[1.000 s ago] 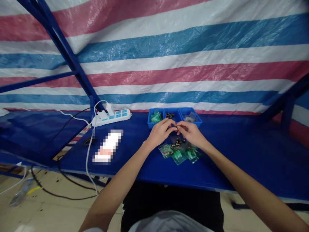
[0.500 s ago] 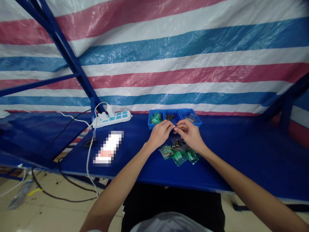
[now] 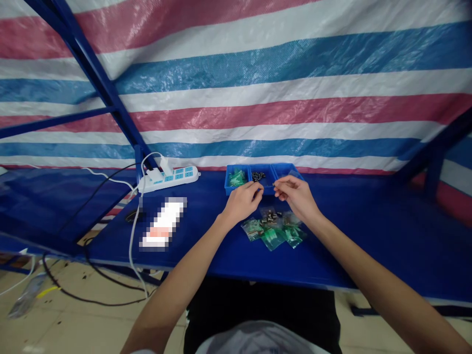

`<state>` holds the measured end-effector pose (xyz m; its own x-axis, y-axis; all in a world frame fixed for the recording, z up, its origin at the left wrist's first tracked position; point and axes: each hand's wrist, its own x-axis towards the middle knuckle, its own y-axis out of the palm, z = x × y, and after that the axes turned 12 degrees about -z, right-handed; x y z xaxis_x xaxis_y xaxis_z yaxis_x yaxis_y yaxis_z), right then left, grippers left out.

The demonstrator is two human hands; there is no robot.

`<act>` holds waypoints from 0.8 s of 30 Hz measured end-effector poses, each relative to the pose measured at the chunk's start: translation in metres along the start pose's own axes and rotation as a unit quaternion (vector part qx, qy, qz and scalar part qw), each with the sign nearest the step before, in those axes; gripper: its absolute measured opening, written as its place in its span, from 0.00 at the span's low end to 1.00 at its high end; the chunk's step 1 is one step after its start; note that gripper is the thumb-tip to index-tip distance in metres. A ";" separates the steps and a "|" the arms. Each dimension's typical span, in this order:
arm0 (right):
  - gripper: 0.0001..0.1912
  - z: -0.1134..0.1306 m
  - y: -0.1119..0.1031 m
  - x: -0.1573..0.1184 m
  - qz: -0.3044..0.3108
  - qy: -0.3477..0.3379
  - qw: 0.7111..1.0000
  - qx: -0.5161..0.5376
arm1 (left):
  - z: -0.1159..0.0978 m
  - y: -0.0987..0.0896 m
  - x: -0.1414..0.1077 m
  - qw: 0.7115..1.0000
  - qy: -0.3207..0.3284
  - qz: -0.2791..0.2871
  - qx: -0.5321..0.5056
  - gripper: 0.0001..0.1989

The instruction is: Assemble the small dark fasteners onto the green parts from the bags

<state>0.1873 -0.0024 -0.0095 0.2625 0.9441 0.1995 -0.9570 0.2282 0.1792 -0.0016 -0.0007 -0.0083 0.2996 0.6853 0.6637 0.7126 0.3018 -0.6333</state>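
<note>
My left hand (image 3: 242,200) is closed in front of the blue divided bin (image 3: 243,191), thumb and fingertips curled together; what they hold, if anything, is hidden. My right hand (image 3: 298,197) is a short way to the right, thumb and forefinger pinched around a tiny dark thing too small to name. The bin's left compartment has green-tinted plastic packets (image 3: 236,178), and its middle one has small dark metal parts (image 3: 257,176). Below the hands, several small clear bags with green contents (image 3: 273,238) lie on the table around a pile of small metal pieces (image 3: 271,216).
A white power strip (image 3: 169,179) with plugs and cables stands at the back left of the blue table (image 3: 368,236). A pixelated bright flat thing (image 3: 164,223) lies nearer me, beside a white cable (image 3: 133,241). Striped sheeting (image 3: 258,88) hangs behind the table.
My hands were touching at the fingertips and are now apart, the right one having moved to the right. The bags and metal pieces on the table look the same.
</note>
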 end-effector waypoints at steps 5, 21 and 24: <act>0.30 0.008 -0.006 0.010 0.051 -0.006 0.999 -0.016 | 0.003 -0.001 0.001 0.999 -0.025 0.009 0.027 0.10; 0.09 -0.021 -0.021 0.002 0.241 -0.226 0.810 -0.485 | 0.017 0.001 -0.003 0.976 -0.030 0.214 0.009 0.14; 0.10 -0.021 -0.021 0.003 0.243 -0.218 0.817 -0.474 | 0.019 0.005 -0.003 0.976 -0.038 0.214 0.003 0.12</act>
<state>0.2055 0.0006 -0.0331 -0.3556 0.8505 0.3875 -0.5721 0.1298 -0.8098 -0.0117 0.0112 -0.0212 0.5216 0.7959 0.3073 0.5293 -0.0194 -0.8482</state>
